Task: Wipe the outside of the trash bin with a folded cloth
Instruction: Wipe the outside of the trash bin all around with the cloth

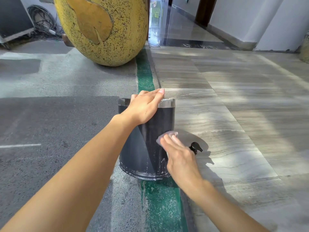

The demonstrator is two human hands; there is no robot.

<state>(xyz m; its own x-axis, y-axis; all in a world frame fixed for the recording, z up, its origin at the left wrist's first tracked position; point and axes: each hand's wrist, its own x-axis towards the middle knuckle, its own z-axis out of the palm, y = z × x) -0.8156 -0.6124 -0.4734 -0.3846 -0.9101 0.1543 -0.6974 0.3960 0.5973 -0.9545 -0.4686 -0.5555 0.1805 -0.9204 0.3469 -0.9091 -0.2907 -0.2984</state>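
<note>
A dark grey round trash bin [138,153] with a silver rim stands upright on the floor, straddling a green painted strip. My left hand [144,108] lies flat over the bin's top rim, fingers together, steadying it. My right hand [179,156] presses a pale folded cloth [167,135] against the bin's right side, about halfway down. Only the cloth's upper edge shows past my fingers. White streaks and specks mark the bin's lower wall and base.
A black pump dispenser head [196,147] pokes out just right of my right hand. A huge yellow speckled vase [103,30] stands behind the bin. Grey asphalt lies left, polished stone tiles [234,97] right. Tangled cables [41,22] sit far left.
</note>
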